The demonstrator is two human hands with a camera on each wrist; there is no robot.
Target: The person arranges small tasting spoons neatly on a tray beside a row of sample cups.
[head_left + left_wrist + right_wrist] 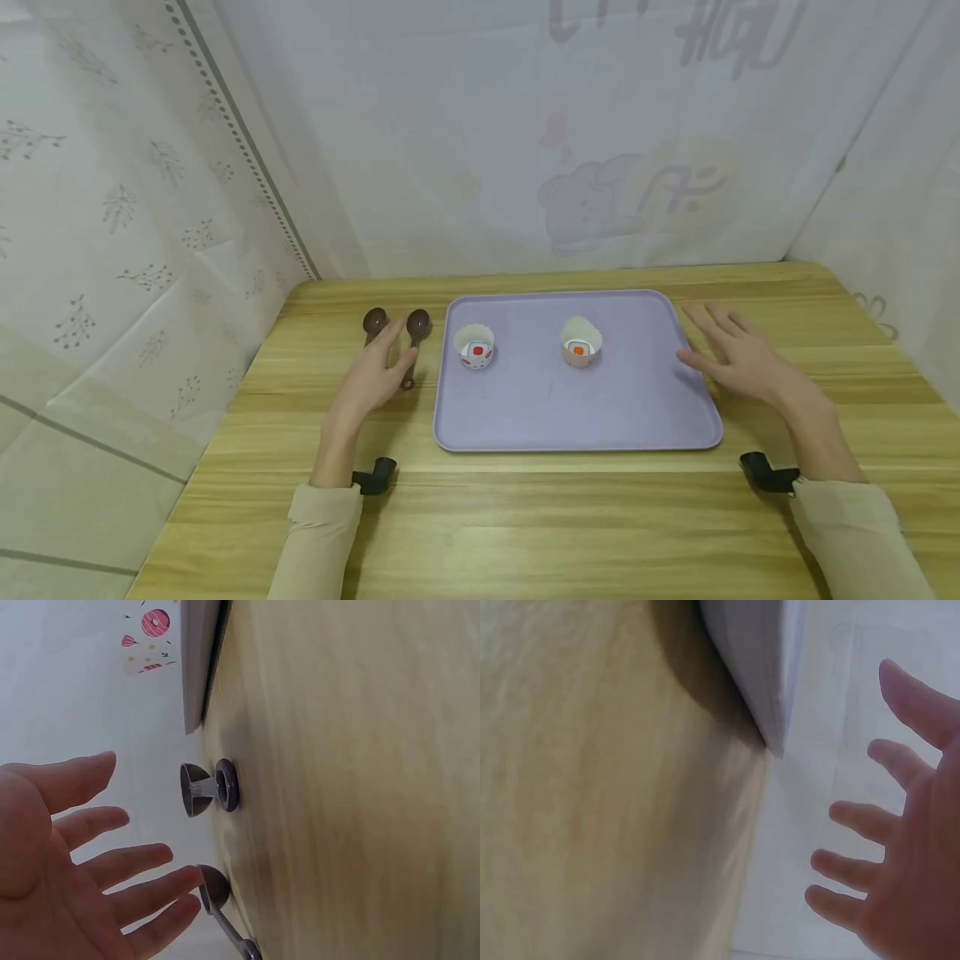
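Note:
My left hand (372,372) hovers over two brown measuring spoons at the left, its fingers spread and holding nothing. One spoon (418,323) lies just right of the thumb; the other spoon (374,319) is partly hidden behind the fingers. In the left wrist view the nearer spoon's ring end (227,784) faces the camera. My right hand (750,358) is held with spread fingers beside the right edge of the lilac tray (510,417), its thumb tip overlapping the rim. On the tray stand a paper cup with a red-marked piece (474,346) and another with an orange-marked piece (581,343).
The wooden table (525,525) ends at the back against a pale printed curtain (450,167). A leaf-patterned curtain (135,208) hangs along the left side. Black wrist mounts (377,477) sit at both cuffs.

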